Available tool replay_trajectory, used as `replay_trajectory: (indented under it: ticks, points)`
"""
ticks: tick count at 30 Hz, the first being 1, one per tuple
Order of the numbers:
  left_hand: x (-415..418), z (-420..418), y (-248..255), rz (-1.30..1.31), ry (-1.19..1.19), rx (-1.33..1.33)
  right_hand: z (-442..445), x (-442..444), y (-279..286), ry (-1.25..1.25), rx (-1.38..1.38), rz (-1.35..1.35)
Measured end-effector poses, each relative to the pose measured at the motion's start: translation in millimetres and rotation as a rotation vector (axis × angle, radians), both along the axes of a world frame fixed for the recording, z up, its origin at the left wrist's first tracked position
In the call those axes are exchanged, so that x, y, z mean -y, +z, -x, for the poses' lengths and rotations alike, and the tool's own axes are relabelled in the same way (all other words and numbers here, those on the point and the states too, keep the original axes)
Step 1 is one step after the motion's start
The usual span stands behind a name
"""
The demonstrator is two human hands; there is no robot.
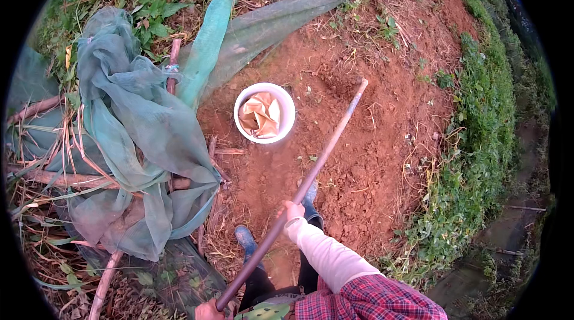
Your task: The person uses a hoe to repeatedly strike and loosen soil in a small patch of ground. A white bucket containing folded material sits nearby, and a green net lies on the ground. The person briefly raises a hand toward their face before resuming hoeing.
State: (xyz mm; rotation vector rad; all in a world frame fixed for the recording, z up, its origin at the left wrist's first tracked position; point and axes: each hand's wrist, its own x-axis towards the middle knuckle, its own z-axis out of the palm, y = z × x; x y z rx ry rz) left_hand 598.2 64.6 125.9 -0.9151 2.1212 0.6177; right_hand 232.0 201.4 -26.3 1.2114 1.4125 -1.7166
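Note:
A long-handled tool, likely a hoe, slants across the middle; its smooth handle [309, 176] runs from bottom left to upper right. My right hand [291, 212] grips the handle at its lower middle, in front of my boots. At the bottom edge my left hand [209, 310] is closed round the butt end. The tool's far end [364, 81] meets loose red soil [338, 80]; its blade is hidden or sunk in the dirt. Left of the handle stands a white plastic bucket [290, 118] with crumpled tan wrapping [261, 113] inside.
Green mesh netting [157, 118] lies bunched over wooden poles [67, 178] at left, with a strip [215, 33] stretching upward. Bare red soil [350, 199] lies ahead and right, bordered by leafy plants [480, 154]. Blue rubber boots [245, 237] stand on the ground below the bucket.

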Motion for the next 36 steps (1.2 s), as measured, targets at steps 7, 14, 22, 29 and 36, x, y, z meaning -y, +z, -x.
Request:
replay_trajectory:
  ticks: [7, 14, 22, 29, 36]
  points:
    - [26.3, 5.9, 0.5, 0.083, -0.122, -0.126, -0.7, 2.1, 22.2, -0.042, 0.102, 0.049]
    - [-2.5, 129.5, -61.9, 0.062, -0.075, -0.384, 127.8, -32.5, 85.6, -0.099, -0.356, 0.118]
    - [-26.0, 188.8, -47.4, -0.137, -0.033, -0.331, 200.6, -48.6, 41.7, 0.002, -0.492, -0.059]
    - [19.2, 79.9, -2.4, -0.088, -0.074, -0.134, 61.2, -15.8, -3.7, 0.000, -0.066, 0.083]
    - [31.8, 40.3, -35.1, -0.025, -0.093, -0.147, 40.5, -15.9, 18.8, -0.074, 0.006, 0.108]
